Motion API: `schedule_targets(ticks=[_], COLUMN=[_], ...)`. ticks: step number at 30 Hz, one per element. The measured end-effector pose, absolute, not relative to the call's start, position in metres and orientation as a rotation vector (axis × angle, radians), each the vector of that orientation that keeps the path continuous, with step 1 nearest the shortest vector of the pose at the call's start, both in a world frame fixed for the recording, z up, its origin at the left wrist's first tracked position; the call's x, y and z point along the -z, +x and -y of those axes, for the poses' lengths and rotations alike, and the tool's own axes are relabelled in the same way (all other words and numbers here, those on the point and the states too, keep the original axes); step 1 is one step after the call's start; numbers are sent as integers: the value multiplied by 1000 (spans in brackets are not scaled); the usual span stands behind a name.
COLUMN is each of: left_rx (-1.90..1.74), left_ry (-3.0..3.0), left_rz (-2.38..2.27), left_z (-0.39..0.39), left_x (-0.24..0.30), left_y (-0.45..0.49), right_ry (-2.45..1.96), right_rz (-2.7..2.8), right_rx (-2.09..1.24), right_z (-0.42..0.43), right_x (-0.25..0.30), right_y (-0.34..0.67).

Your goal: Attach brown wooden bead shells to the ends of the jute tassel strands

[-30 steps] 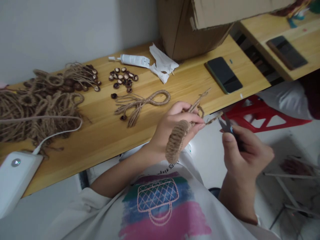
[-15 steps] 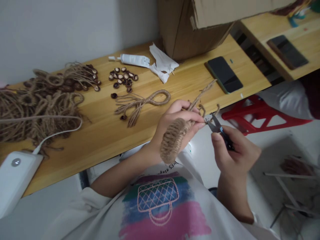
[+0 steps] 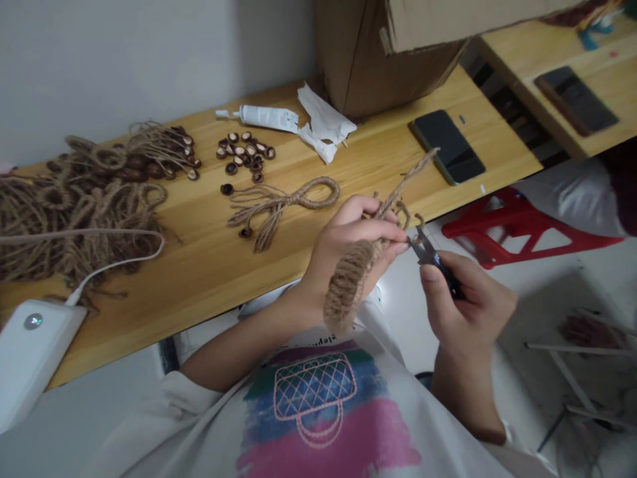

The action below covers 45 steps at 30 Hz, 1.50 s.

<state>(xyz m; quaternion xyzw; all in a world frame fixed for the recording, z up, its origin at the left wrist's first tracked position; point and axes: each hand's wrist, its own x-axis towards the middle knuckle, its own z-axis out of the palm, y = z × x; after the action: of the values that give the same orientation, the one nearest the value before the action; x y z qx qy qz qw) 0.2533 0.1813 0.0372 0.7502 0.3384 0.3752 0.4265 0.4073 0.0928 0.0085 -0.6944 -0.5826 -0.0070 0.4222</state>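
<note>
My left hand [image 3: 365, 232] pinches a piece of twisted jute rope work, with a thick wrapped jute loop [image 3: 348, 285] hanging below the palm and loose strands poking out past the fingers. My right hand [image 3: 460, 299] grips a small pair of scissors [image 3: 435, 259] with dark handles. Their blades stand apart right by my left fingertips, around or beside a thin strand end; I cannot tell which. On the table, a jute loop with loose tails [image 3: 298, 199] lies left of my left hand.
Several brown nut-shell pieces [image 3: 243, 153], a glue tube [image 3: 269, 118] and torn white paper [image 3: 323, 123] lie behind. A jute heap [image 3: 74, 206] and white power bank [image 3: 42, 352] are at left. A phone [image 3: 448, 146], cardboard box [image 3: 398, 79] and red stool [image 3: 497, 229] are on the right.
My right hand and the scissors have shifted slightly left, and the blades are nearer my left fingertips. The thick jute loop has swung a little right and down.
</note>
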Motion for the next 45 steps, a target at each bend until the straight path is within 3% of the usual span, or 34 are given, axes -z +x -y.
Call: schedule_targets(ticks=[17, 45], left_rx=[-893, -979], left_ry=[1787, 1652], left_rz=[-917, -861], left_z=[-182, -181], left_x=[-39, -21], left_y=[256, 268], right_ry=[-1663, -1672], right_rz=[1271, 1200], right_rx=[-277, -140], right_z=[-94, -94], right_x=[3, 16], right_y=[404, 408])
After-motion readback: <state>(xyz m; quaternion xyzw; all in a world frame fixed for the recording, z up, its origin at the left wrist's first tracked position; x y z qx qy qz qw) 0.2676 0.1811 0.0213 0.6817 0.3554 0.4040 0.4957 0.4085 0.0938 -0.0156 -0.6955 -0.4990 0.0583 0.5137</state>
